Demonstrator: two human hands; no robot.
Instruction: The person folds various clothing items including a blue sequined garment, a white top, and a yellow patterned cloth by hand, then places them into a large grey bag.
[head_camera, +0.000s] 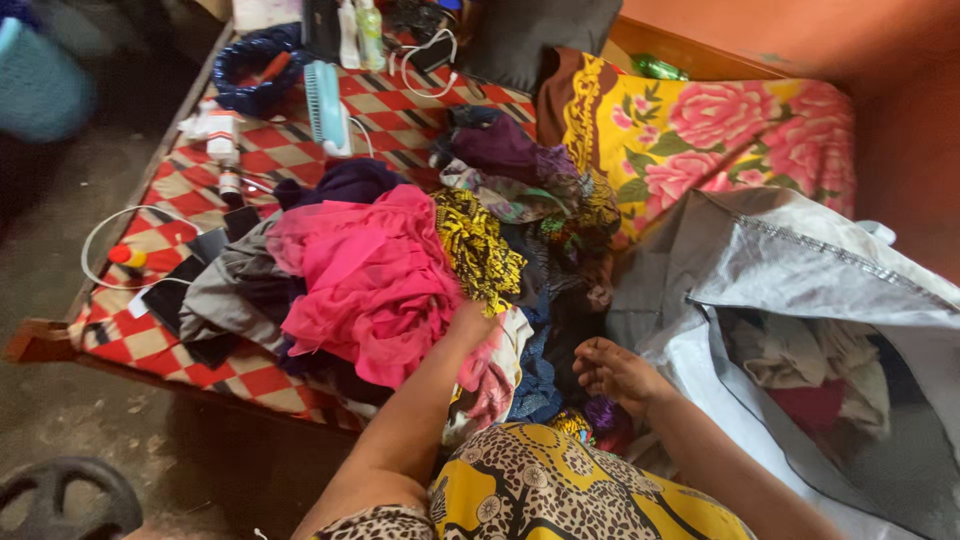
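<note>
A heap of clothes lies on a bed with a red checked sheet (390, 110). On top is a bright pink garment (375, 275), beside a yellow and black patterned cloth (480, 250) and dark purple pieces (500, 150). My left hand (470, 322) reaches into the heap at the pink garment's lower edge, its fingers buried in the cloth. My right hand (615, 372) rests with loosely curled fingers on dark clothes next to a large grey zipped bag (800, 265). The bag is open, with folded clothes inside.
A flowered yellow and pink blanket (720, 135) lies at the back right. On the bed's far end are a light blue hand fan (325, 105), a dark blue basket (255, 70), bottles, white cables and a dark pillow (540, 35). Bare floor runs along the left.
</note>
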